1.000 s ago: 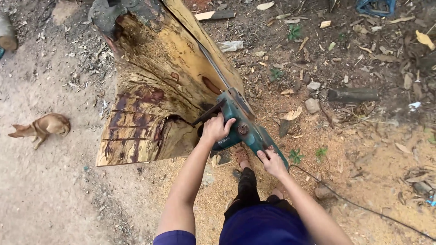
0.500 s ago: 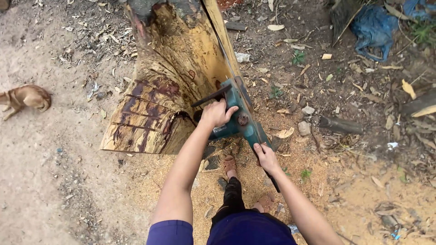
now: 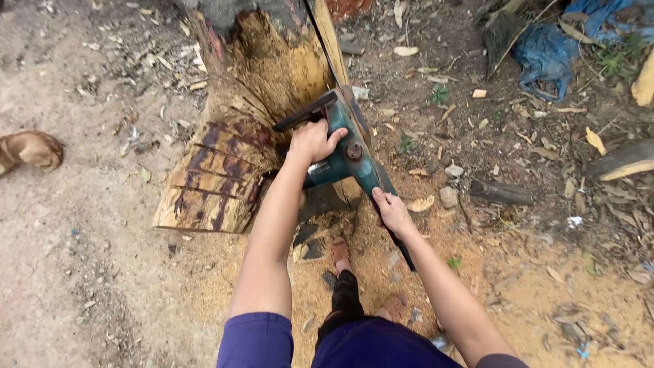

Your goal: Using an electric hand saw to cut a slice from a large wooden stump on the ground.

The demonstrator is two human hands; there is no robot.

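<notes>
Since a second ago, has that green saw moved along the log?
Yes. The green saw has slid up the log, away from its striped cut end, the left hand going with it.

A chainsaw [image 3: 344, 153] sat against the right edge of a big log [image 3: 235, 136] that lay on the ground [image 3: 88, 272]. The left hand [image 3: 312, 141] was on its front handle, over the log; the right hand [image 3: 393, 211] was on its rear, nearer the person. A dog [image 3: 28, 150] lay well left of the log. A tarp [image 3: 548, 51] lay far right, behind a wood piece [image 3: 623, 161].
</notes>
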